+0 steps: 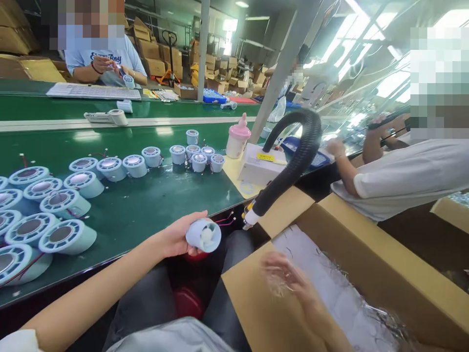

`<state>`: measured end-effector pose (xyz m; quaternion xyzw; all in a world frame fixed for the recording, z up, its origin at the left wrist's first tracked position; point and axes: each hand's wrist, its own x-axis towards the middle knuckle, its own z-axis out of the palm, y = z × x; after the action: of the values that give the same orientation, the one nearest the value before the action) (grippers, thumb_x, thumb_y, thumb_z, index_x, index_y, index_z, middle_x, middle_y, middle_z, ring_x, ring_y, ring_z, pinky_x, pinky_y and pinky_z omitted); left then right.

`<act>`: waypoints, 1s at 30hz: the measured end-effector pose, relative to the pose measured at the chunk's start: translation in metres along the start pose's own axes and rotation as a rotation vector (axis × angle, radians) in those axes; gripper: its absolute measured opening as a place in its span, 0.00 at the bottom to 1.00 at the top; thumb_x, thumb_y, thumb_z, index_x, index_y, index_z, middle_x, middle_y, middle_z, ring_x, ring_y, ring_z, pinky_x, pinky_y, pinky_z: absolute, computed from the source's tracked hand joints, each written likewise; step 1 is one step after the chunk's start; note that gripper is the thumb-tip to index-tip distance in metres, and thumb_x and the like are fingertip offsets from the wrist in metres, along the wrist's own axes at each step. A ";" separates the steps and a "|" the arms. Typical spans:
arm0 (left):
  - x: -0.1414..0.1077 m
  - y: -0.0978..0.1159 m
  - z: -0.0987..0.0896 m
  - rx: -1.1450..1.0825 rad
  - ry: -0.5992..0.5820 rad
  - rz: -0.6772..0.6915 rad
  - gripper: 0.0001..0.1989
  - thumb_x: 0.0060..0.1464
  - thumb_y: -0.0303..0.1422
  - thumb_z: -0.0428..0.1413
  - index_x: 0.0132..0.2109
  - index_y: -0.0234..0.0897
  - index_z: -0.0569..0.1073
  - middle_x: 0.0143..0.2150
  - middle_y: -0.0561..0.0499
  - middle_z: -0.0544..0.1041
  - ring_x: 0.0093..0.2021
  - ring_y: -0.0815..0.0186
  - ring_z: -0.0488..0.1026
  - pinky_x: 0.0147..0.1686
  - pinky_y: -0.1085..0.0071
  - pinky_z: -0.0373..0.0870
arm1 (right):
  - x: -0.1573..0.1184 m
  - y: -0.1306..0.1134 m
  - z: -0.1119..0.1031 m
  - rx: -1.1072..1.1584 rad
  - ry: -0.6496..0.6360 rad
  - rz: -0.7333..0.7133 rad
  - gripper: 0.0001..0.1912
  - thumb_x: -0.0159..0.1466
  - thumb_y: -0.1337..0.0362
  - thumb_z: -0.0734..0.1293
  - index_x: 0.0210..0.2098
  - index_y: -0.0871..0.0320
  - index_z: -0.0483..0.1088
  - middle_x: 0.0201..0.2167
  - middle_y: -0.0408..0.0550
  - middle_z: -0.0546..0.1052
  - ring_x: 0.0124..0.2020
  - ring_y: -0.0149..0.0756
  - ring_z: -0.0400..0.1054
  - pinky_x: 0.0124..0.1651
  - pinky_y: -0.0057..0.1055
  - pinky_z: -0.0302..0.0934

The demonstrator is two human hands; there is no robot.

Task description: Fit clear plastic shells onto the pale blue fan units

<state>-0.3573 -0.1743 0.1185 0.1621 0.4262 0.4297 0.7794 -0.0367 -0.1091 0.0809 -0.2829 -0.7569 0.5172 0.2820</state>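
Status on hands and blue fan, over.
Left hand holding blue fan, wires trailing. Right hand blurred over box flap, grip unclear. Black hose hanging nearby.

Housings (83, 184) stand on the table (164, 195) at frame left. The bottle (238, 142) stands upper centre, left of the hose (312, 134). The left hand (176, 238) holds a fan (196, 234) mid-frame; the box (351, 244) fills lower right.
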 end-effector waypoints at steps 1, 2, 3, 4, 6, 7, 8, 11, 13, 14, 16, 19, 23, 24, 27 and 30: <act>-0.004 -0.010 -0.002 0.023 0.017 -0.014 0.17 0.54 0.44 0.52 0.39 0.33 0.68 0.21 0.52 0.72 0.15 0.71 0.65 0.09 0.80 0.56 | 0.009 -0.011 0.024 -0.151 -0.111 -0.064 0.21 0.63 0.55 0.61 0.54 0.51 0.70 0.52 0.54 0.72 0.53 0.48 0.68 0.52 0.44 0.67; -0.008 -0.018 -0.003 0.129 0.034 -0.008 0.17 0.54 0.45 0.53 0.39 0.33 0.69 0.21 0.53 0.70 0.14 0.73 0.63 0.09 0.80 0.55 | 0.017 -0.021 0.045 -0.286 -0.182 -0.135 0.24 0.62 0.58 0.63 0.58 0.50 0.66 0.52 0.54 0.70 0.53 0.47 0.67 0.53 0.43 0.66; -0.011 -0.024 -0.003 0.231 0.028 -0.002 0.18 0.53 0.45 0.54 0.38 0.33 0.70 0.21 0.54 0.69 0.14 0.74 0.61 0.09 0.81 0.54 | 0.024 -0.028 0.063 -0.404 -0.188 -0.204 0.26 0.62 0.61 0.63 0.60 0.50 0.63 0.53 0.54 0.68 0.53 0.46 0.67 0.53 0.42 0.66; -0.015 -0.029 -0.003 0.345 0.012 0.004 0.18 0.52 0.45 0.54 0.38 0.32 0.71 0.22 0.55 0.69 0.15 0.75 0.60 0.10 0.81 0.53 | 0.029 -0.032 0.078 -0.517 -0.157 -0.256 0.28 0.61 0.63 0.64 0.61 0.50 0.62 0.52 0.55 0.67 0.52 0.46 0.67 0.52 0.43 0.66; -0.022 -0.033 -0.002 0.607 -0.011 0.045 0.17 0.53 0.44 0.54 0.38 0.32 0.73 0.25 0.54 0.69 0.19 0.74 0.61 0.14 0.80 0.56 | 0.038 -0.035 0.098 -0.677 -0.052 -0.292 0.26 0.60 0.66 0.64 0.59 0.51 0.65 0.52 0.57 0.65 0.50 0.48 0.66 0.49 0.45 0.67; -0.026 -0.034 -0.001 0.752 -0.001 0.102 0.16 0.54 0.42 0.53 0.39 0.33 0.74 0.28 0.53 0.70 0.22 0.73 0.63 0.18 0.79 0.60 | 0.041 -0.034 0.103 -0.729 -0.022 -0.278 0.24 0.60 0.68 0.65 0.56 0.52 0.68 0.53 0.58 0.65 0.50 0.50 0.65 0.48 0.47 0.67; -0.029 -0.034 0.001 0.897 0.021 0.182 0.14 0.55 0.40 0.52 0.39 0.34 0.74 0.31 0.52 0.71 0.27 0.71 0.66 0.24 0.77 0.64 | 0.043 -0.033 0.106 -0.749 -0.023 -0.255 0.20 0.59 0.70 0.65 0.51 0.52 0.72 0.53 0.58 0.65 0.50 0.51 0.64 0.47 0.48 0.67; -0.037 -0.036 0.003 1.180 0.119 0.450 0.10 0.56 0.35 0.53 0.41 0.36 0.74 0.40 0.50 0.73 0.40 0.65 0.69 0.43 0.70 0.66 | 0.045 -0.032 0.107 -0.581 -0.144 -0.165 0.07 0.56 0.71 0.69 0.34 0.54 0.74 0.53 0.55 0.66 0.51 0.50 0.64 0.48 0.47 0.67; -0.037 -0.039 0.001 1.165 0.173 0.525 0.13 0.53 0.36 0.58 0.44 0.37 0.72 0.43 0.50 0.73 0.41 0.64 0.70 0.43 0.70 0.66 | 0.045 -0.036 0.104 -0.366 -0.187 -0.088 0.03 0.56 0.66 0.72 0.28 0.55 0.72 0.50 0.53 0.68 0.50 0.47 0.66 0.51 0.44 0.65; -0.036 -0.042 -0.002 1.130 0.181 0.545 0.17 0.49 0.38 0.61 0.46 0.37 0.72 0.43 0.49 0.73 0.41 0.64 0.70 0.42 0.70 0.66 | 0.045 -0.038 0.103 -0.265 -0.184 -0.044 0.05 0.57 0.64 0.71 0.27 0.56 0.71 0.48 0.53 0.69 0.50 0.45 0.67 0.51 0.42 0.64; -0.032 -0.047 -0.008 1.101 0.169 0.588 0.26 0.41 0.41 0.67 0.48 0.38 0.72 0.44 0.48 0.72 0.43 0.62 0.70 0.42 0.69 0.67 | 0.044 -0.044 0.102 -0.114 -0.141 0.047 0.09 0.61 0.61 0.68 0.26 0.56 0.71 0.45 0.52 0.71 0.46 0.41 0.68 0.48 0.37 0.65; -0.026 -0.055 -0.018 1.163 0.131 0.632 0.32 0.35 0.43 0.69 0.50 0.41 0.74 0.46 0.46 0.69 0.47 0.58 0.69 0.49 0.63 0.67 | 0.044 -0.050 0.100 0.028 -0.066 0.169 0.14 0.63 0.61 0.64 0.22 0.57 0.71 0.40 0.51 0.74 0.39 0.37 0.69 0.38 0.31 0.65; -0.025 -0.062 -0.022 0.996 -0.013 0.544 0.35 0.40 0.39 0.68 0.58 0.44 0.69 0.54 0.43 0.70 0.53 0.57 0.70 0.51 0.62 0.69 | 0.046 -0.049 0.100 0.162 0.036 0.249 0.16 0.59 0.64 0.64 0.15 0.57 0.66 0.34 0.49 0.76 0.37 0.37 0.70 0.36 0.30 0.63; -0.026 -0.063 -0.022 0.933 -0.052 0.518 0.36 0.42 0.38 0.67 0.59 0.44 0.68 0.55 0.43 0.70 0.54 0.57 0.70 0.51 0.63 0.70 | 0.046 -0.048 0.100 0.207 0.053 0.270 0.17 0.58 0.64 0.65 0.14 0.57 0.66 0.34 0.49 0.76 0.37 0.38 0.70 0.37 0.31 0.64; -0.028 -0.065 -0.018 0.809 -0.091 0.465 0.34 0.46 0.34 0.65 0.60 0.42 0.65 0.59 0.43 0.69 0.56 0.58 0.69 0.52 0.64 0.70 | 0.046 -0.043 0.097 0.329 0.039 0.296 0.16 0.60 0.62 0.64 0.16 0.57 0.69 0.36 0.50 0.78 0.42 0.42 0.72 0.42 0.36 0.67; -0.029 -0.067 -0.016 0.647 -0.055 0.388 0.33 0.48 0.33 0.64 0.60 0.41 0.63 0.58 0.43 0.69 0.54 0.60 0.71 0.52 0.63 0.71 | 0.043 -0.040 0.092 0.203 -0.078 0.140 0.05 0.59 0.61 0.69 0.34 0.54 0.77 0.49 0.50 0.76 0.54 0.46 0.68 0.55 0.43 0.63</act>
<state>-0.3421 -0.2388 0.0831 0.4893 0.4802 0.4079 0.6030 -0.1378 -0.1475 0.0960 -0.2848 -0.6896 0.6202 0.2424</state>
